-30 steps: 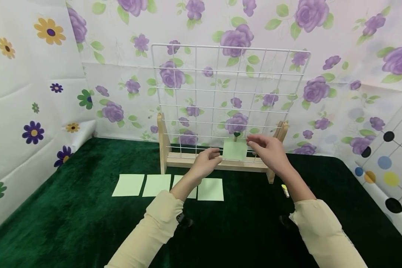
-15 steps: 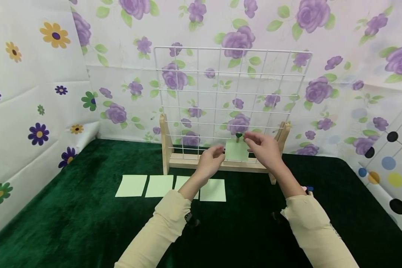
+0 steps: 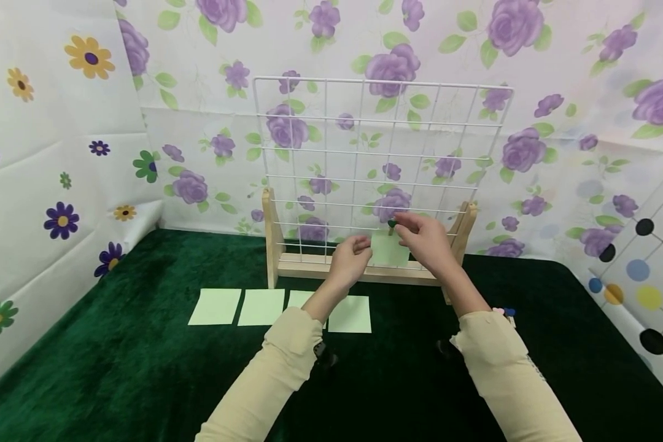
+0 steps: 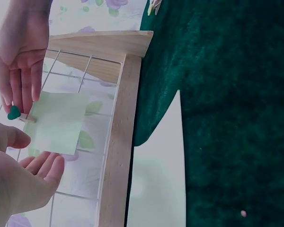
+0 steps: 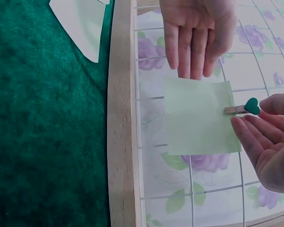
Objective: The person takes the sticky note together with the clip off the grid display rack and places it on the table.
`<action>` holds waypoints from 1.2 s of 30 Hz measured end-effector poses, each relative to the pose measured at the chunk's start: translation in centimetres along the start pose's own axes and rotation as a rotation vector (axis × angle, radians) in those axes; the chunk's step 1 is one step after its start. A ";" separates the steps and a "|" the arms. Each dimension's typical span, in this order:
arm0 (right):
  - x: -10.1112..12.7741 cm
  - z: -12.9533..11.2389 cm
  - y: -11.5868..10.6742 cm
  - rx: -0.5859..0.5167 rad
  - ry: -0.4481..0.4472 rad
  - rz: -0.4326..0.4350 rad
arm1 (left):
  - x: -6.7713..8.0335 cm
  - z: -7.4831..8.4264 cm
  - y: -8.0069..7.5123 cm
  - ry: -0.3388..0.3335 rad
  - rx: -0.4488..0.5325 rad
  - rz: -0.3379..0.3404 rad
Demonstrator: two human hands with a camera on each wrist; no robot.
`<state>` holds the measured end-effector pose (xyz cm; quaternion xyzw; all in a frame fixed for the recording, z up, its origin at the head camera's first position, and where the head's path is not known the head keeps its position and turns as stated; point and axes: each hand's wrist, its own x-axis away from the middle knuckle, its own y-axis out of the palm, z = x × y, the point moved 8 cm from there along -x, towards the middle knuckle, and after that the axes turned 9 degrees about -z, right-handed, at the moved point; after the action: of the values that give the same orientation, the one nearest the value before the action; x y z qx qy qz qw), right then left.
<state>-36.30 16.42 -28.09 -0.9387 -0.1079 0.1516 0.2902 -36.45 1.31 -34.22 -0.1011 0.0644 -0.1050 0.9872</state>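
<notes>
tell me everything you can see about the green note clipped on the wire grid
The green note is a pale green square of paper, flat and unmarked, hanging against the lower part of the white wire grid. A small wooden clip with a dark green heart on it pins the middle of the note's top edge to a wire. The left hand has its fingertips at the note's left edge; the right hand is at the clip.

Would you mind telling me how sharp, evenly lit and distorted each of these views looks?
Head view: even soft light, sharp, but the wire grid bows from the wide lens. Left wrist view: bluish cast, the near left hand soft. Right wrist view: crisp on the green note and heart clip, no glare.
</notes>
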 end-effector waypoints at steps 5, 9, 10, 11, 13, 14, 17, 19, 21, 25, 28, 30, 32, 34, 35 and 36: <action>-0.3 -0.1 0.1 0.009 0.013 0.027 | -0.4 -0.1 -0.5 0.003 0.037 0.055; -0.5 0.0 0.0 0.030 0.013 0.063 | -0.6 -0.3 -0.6 0.003 0.080 0.058; -0.5 0.0 0.0 0.034 0.012 0.068 | -0.6 -0.3 -0.6 0.004 0.087 0.052; -0.5 0.0 0.0 0.042 0.011 0.074 | -0.6 -0.4 -0.5 0.002 0.092 0.043; -0.6 -0.1 0.0 0.063 0.012 0.082 | -0.7 -0.5 -0.4 0.001 0.100 0.023; -0.7 -0.2 0.1 0.076 0.010 0.083 | -0.7 -0.5 -0.3 -0.001 0.094 0.012; -0.8 -0.4 0.2 0.117 0.001 0.083 | -0.8 -0.4 0.0 -0.002 0.047 -0.032; -0.8 -0.4 0.3 0.133 -0.007 0.085 | -0.8 -0.3 0.3 0.001 0.011 -0.058; -0.9 -0.4 0.3 0.147 -0.009 0.090 | -0.9 -0.2 0.6 0.004 0.002 -0.079; -0.8 -0.4 0.2 0.179 0.005 0.114 | -1.2 -0.3 1.0 -0.004 0.043 -0.086; -0.8 -0.6 0.2 0.222 0.014 0.124 | -1.3 -0.4 1.2 -0.024 0.063 -0.077; -0.9 -0.8 0.2 0.249 0.020 0.125 | -1.4 -0.5 1.2 -0.043 0.071 -0.068; -1.0 -0.9 0.2 0.266 0.019 0.123 | -1.4 -0.7 1.2 -0.062 0.070 -0.054; -1.1 -0.9 0.2 0.263 0.026 0.121 | -1.5 -0.8 1.1 -0.079 0.061 -0.036; -1.1 -0.8 0.1 0.257 0.033 0.120 | -1.5 -0.8 1.0 -0.087 0.057 -0.027; -1.2 -0.8 0.1 0.252 0.040 0.120 | -1.5 -0.8 1.0 -0.094 0.050 -0.017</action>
<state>-37.10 15.61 -27.28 -0.9023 -0.0258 0.1625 0.3985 -37.87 2.44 -35.09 -0.0819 0.0144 -0.1102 0.9904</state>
